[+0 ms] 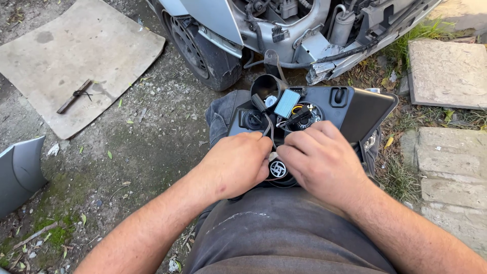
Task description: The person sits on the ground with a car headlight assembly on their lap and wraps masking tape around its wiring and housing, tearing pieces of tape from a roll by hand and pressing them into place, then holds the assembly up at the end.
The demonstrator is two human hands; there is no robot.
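Observation:
A black car headlight unit (355, 109) rests back-side up on my lap, showing round sockets, a small blue-grey module (287, 103) and thin wires. My left hand (236, 165) lies on the unit's near left part, its fingers curled around a black wire. My right hand (319, 160) rests beside it, fingertips pinching something small between the two hands that I cannot make out. A round black cap (278, 169) shows just below the fingertips.
A grey car with its front stripped stands ahead, its tyre (205, 50) close to my knee. A flat concrete slab (76, 56) with a small dark tool (74, 95) lies left. A grey body panel (20, 172) sits far left. Paving stones (449, 73) lie right.

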